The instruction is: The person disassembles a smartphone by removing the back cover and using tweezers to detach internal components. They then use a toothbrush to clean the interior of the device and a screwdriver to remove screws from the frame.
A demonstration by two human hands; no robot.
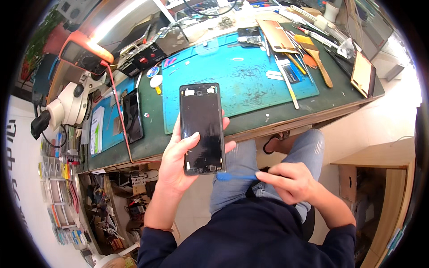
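Observation:
My left hand [176, 157] is wrapped around a black smartphone [203, 127], thumb on its face and fingertips curling round the right edge. The phone is upright in front of me, with small pale patches and exposed parts at its top and bottom ends. In my right hand [292, 181] is a slim blue brush [239, 177], pinched near its right end and pointing left. Its wider head is close to the phone's lower right corner; whether they touch I cannot tell.
Beyond the phone lies a blue work mat [241, 85] on the green bench. A wide yellow-bristled brush [315, 56], gold phone covers [277, 35] and tweezers are at the right. On the left stand a microscope [67, 105], an orange multimeter [85, 53] and another phone [132, 114].

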